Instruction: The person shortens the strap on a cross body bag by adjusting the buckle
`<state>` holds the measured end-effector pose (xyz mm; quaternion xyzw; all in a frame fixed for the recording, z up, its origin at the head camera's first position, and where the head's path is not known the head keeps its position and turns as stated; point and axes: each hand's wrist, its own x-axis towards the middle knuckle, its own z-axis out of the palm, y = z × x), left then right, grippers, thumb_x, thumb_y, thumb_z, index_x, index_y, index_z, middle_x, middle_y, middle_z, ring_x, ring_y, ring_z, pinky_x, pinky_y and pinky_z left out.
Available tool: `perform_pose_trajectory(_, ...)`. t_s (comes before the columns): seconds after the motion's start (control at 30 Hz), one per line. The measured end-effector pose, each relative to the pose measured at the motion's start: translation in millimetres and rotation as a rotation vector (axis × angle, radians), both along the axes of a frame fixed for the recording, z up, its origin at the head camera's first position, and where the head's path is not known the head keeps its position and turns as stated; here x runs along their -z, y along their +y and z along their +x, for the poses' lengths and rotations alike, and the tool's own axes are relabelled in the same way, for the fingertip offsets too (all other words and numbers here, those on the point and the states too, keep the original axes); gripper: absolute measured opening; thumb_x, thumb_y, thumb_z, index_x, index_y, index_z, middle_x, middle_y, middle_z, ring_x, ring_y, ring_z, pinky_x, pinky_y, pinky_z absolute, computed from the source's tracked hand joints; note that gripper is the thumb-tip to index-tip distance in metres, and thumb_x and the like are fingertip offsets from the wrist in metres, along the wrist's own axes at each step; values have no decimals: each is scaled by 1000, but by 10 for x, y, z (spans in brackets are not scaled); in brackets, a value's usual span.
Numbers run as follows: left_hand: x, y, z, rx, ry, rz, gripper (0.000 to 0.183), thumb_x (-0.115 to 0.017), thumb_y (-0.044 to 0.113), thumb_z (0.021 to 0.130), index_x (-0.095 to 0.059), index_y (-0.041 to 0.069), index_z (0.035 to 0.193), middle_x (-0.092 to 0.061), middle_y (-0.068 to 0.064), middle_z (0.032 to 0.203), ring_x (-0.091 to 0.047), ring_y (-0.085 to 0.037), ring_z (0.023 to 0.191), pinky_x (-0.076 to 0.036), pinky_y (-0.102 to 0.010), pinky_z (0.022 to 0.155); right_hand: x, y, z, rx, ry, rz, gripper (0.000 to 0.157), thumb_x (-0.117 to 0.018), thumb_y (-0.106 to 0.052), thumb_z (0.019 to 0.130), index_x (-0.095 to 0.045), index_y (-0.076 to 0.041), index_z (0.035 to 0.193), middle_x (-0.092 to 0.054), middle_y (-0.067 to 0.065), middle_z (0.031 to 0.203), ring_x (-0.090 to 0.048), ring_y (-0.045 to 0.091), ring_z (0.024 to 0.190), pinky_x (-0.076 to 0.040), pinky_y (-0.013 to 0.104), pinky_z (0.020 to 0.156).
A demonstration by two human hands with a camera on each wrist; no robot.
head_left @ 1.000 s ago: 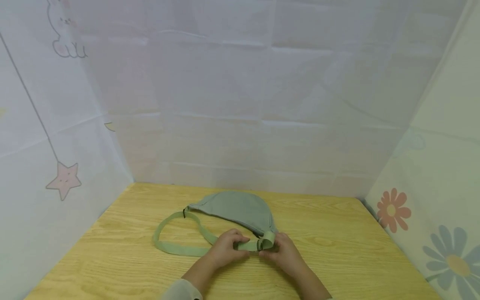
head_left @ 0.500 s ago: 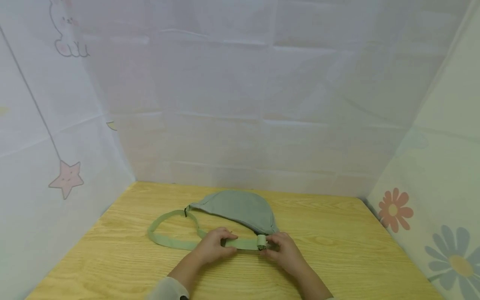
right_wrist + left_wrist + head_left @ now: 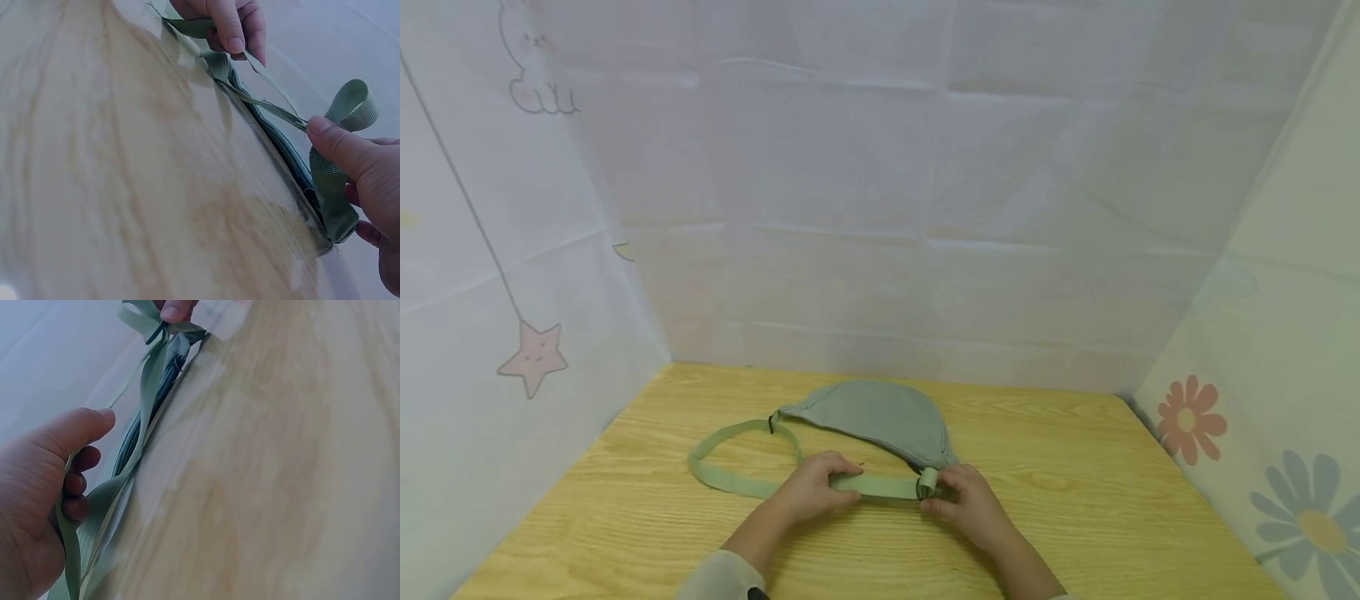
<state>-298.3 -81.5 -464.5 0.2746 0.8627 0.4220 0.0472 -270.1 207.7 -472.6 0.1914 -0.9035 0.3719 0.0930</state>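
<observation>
A grey-green waist bag [image 3: 872, 417] lies on the table with its curved side away from me. Its light green strap [image 3: 883, 487] runs in front of it and loops round to the left. My left hand [image 3: 808, 490] grips the strap, which passes between thumb and curled fingers in the left wrist view. My right hand [image 3: 967, 502] pinches the strap beside a dark slider buckle [image 3: 919, 489], near the bag's right end. A short loop of strap [image 3: 357, 107] stands up above the right thumb. Between the two hands the strap is stretched nearly straight.
The wood-grain table [image 3: 1075, 467] carries the bag and strap. Pale printed sheets [image 3: 880, 208] rise behind it and on both sides. Another dark fitting [image 3: 771, 424] joins the strap to the bag's left end.
My left hand has moved left, away from the right hand, and more strap shows between them. The loop by the slider has shrunk, and the left strap loop bulges further left. My right hand has barely moved.
</observation>
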Motion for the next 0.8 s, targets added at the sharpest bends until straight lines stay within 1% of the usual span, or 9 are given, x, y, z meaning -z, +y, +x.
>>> perform_pose_trajectory(0.1, 3, -52, -7, -14, 15, 4, 38, -77, 28, 85, -71, 8, 116, -67, 0, 111, -61, -22, 106, -50, -34, 95, -5, -5, 0, 8, 5, 8, 27, -82, -37, 75, -74, -20, 94, -68, -11, 98, -51, 6, 93, -46, 25, 81)
perform_pose_trajectory(0.3, 10, -117, -24, -24, 28, 10, 37, -78, 27, 84, -71, 8, 115, -66, 1, 105, -60, -15, 98, -50, -28, 88, 0, -17, 12, 45, 52, 28, 30, -83, -38, 72, -74, -21, 96, -65, -15, 88, -46, 2, 86, -41, 24, 77)
perform_pose_trajectory(0.43, 19, -134, -24, -21, 25, 17, 36, -77, 26, 84, -71, 7, 115, -66, 1, 104, -59, -12, 97, -50, -25, 86, 4, -9, 12, 39, 57, 37, 26, -82, -38, 73, -72, -22, 91, -60, -17, 82, -43, 2, 81, -39, 22, 72)
perform_pose_trajectory(0.5, 21, -138, -22, -21, 19, 23, 36, -77, 25, 84, -71, 7, 115, -66, 1, 104, -59, -12, 97, -50, -25, 85, 5, 1, 12, 22, 35, 37, 23, -82, -38, 74, -70, -23, 87, -57, -16, 80, -42, 2, 78, -39, 21, 69)
perform_pose_trajectory(0.63, 14, -140, -19, -24, 9, 27, 36, -77, 25, 84, -71, 6, 115, -65, 0, 104, -59, -13, 97, -50, -25, 85, 1, 22, 11, 2, -58, 32, 19, -79, -40, 78, -65, -27, 83, -53, -14, 78, -43, 1, 74, -39, 20, 65)
perform_pose_trajectory(0.73, -6, -139, -10, -26, 8, 25, 36, -77, 25, 85, -71, 6, 114, -66, -1, 105, -60, -17, 98, -51, -26, 85, -5, 29, 9, 16, -98, 31, 19, -78, -43, 78, -67, -29, 85, -57, -14, 81, -48, -1, 76, -43, 20, 67)
perform_pose_trajectory(0.8, -19, -141, -1, -29, 7, 22, 35, -77, 25, 84, -71, 6, 114, -66, -1, 105, -60, -19, 99, -51, -26, 86, -10, 28, 8, 27, -104, 30, 20, -78, -44, 78, -70, -29, 89, -61, -14, 84, -52, -2, 79, -45, 21, 68)
